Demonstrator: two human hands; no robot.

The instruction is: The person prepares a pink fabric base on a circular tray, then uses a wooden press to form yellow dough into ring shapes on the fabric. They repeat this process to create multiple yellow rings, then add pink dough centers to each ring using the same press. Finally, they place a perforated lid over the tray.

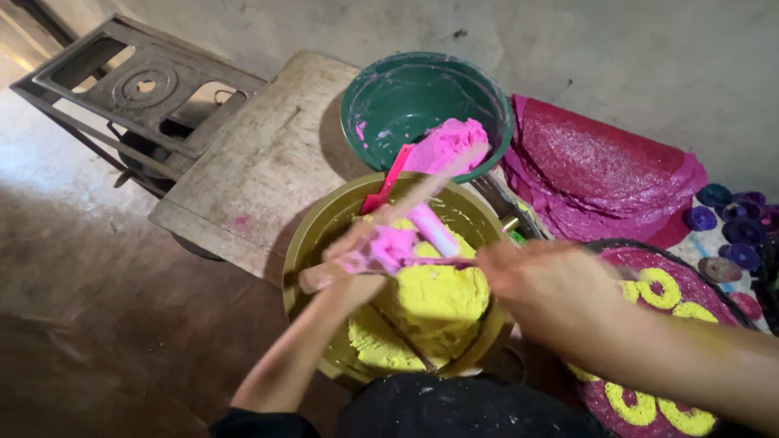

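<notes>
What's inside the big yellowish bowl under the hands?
The yellowish bowl holds a big lump of yellow dough. The left hand, smeared with pink dough, and the right hand cover part of it, so the far side stays hidden.

Bare forearms, no sleeves; left hand [365, 251] smeared pink, right hand [552, 292] blurred; dark garment at lap.

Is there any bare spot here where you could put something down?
The wooden board left of the green bowl lies bare, as does the floor beside the yellow bowl. To the right it is crowded: pink sheets, a decorated tray.
</notes>
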